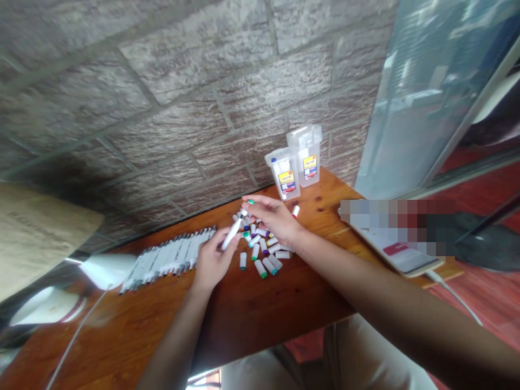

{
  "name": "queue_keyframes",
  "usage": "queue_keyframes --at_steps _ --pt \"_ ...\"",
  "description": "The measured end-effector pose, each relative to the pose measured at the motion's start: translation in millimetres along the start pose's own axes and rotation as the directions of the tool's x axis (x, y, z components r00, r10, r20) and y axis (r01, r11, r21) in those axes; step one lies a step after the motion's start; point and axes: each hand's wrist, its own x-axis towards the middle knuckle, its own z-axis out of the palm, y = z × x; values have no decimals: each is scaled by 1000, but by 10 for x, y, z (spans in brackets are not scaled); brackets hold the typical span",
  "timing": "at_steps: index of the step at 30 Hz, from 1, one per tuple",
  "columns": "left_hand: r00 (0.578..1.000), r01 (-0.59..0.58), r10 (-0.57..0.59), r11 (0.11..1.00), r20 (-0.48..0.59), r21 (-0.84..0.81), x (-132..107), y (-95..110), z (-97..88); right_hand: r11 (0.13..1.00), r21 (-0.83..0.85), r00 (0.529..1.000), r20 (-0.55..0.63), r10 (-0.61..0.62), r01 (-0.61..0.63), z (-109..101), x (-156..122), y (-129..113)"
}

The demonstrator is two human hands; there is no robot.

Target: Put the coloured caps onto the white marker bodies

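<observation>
My left hand [213, 257] is closed round the white barrel of a marker [231, 235], whose dark tip end points up and to the right. Just beyond that tip, my right hand [274, 214] pinches a white marker cap [247, 207] with a green end. Whether cap and marker touch I cannot tell. Loose caps [260, 268] with coloured ends lie scattered on the wooden table [260, 314] below and around both hands. Left of my left hand, a row of uncapped markers [170, 254] lies side by side.
Two clear plastic marker boxes [287, 181] stand at the back against the stone wall [174, 114]. On the right lies a tablet [398, 249] with a white cable. A white lamp-like object [108, 271] and a white cup [46, 306] are on the left.
</observation>
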Motion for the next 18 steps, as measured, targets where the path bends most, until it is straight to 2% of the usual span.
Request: queue_keyframes --at_steps 18 --pt "999 -24 22 999 49 42 0 74 -20 996 -43 993 96 -75 79 -17 28 73"
